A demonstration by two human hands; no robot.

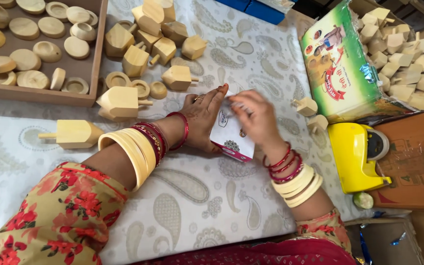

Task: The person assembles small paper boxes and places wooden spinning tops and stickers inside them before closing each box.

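Your left hand (203, 117) and right hand (257, 119) both clasped on the small white-and-pink box (231, 138) at centre, wooden spinning tops (138, 51) at eleven o'clock, yellow tape dispenser (357, 157) at three, green printed bag (337, 68) at two.

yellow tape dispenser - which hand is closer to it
Right. The right hand is on the small white box, just left of the yellow tape dispenser. The left hand holds the box's far side, farther away.

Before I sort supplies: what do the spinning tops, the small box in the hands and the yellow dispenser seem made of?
Spinning tops: pale unfinished wood, matte, apparently. Small box: printed white-and-pink card, likely thin paperboard. Yellow dispenser: glossy moulded plastic, by its sheen.
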